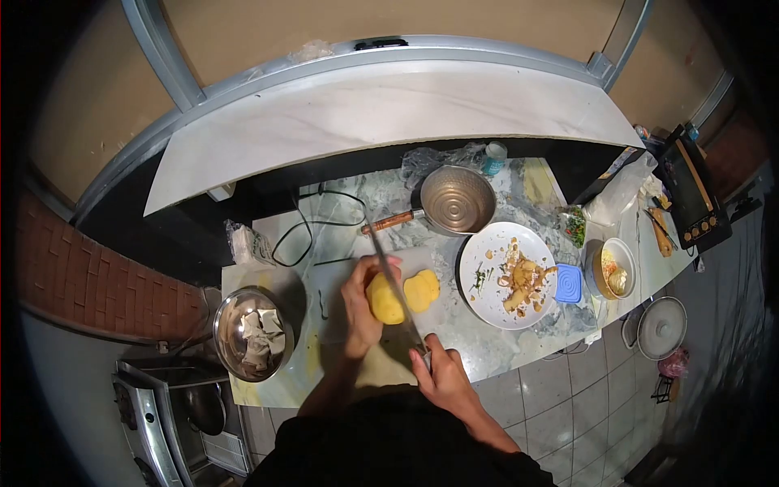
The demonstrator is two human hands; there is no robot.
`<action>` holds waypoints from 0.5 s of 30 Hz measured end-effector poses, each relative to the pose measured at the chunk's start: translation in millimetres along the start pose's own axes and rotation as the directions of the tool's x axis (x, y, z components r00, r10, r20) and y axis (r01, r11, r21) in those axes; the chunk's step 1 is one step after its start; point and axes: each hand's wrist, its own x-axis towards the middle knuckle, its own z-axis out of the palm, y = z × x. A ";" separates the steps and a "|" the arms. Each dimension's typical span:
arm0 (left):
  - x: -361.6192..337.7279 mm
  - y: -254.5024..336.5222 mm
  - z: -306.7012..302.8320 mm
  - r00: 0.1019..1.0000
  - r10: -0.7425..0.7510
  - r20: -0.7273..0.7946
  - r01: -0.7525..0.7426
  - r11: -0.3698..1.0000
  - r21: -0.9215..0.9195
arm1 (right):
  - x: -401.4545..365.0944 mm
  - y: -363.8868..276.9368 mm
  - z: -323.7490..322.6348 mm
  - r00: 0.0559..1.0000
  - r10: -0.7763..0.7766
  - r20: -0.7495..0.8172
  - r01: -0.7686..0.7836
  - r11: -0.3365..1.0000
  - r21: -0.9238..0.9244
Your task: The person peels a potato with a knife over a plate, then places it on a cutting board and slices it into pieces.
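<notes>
A peeled yellow potato (pixel 383 302) stands on the pale cutting board (pixel 334 292), with my left hand (pixel 362 315) wrapped round its left side. In my right hand (pixel 445 375) is the handle of a long knife (pixel 403 302). Its blade runs up and away from me, along the right side of the potato in this view. Cut potato slices (pixel 422 290) lie on the board just to the right of the blade.
A white plate (pixel 487 304) of peelings and a saucepan (pixel 458 200) stand right of the board. Left is a metal bowl (pixel 231 357) holding pale pieces. A black cord (pixel 308 223) curls behind the board. A blue container (pixel 568 284) sits beside a tub (pixel 599 280) farther right.
</notes>
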 end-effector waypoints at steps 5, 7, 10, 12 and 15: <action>-5.6 26.9 29.7 0.819 -0.570 -0.066 0.392 0.639 -0.662 | 3.0 6.1 1.1 0.998 0.035 -0.055 -0.034 0.999 0.021; -7.7 24.2 26.3 0.855 -0.516 -0.045 0.364 0.661 -0.656 | 5.5 5.4 0.9 0.998 0.059 -0.030 -0.059 0.998 -0.004; -5.0 28.1 25.7 0.917 -0.396 -0.054 0.297 0.766 -0.570 | 2.0 6.3 4.4 0.997 -0.044 -0.059 0.044 0.999 0.002; -4.2 22.9 19.1 0.960 -0.239 -0.147 0.169 0.910 -0.379 | -1.1 7.7 3.8 0.999 -0.041 -0.034 0.042 0.998 0.039; 2.6 29.3 11.3 0.989 -0.148 -0.026 0.121 0.884 -0.452 | -3.3 5.4 2.4 0.996 -0.083 -0.018 0.084 0.995 0.054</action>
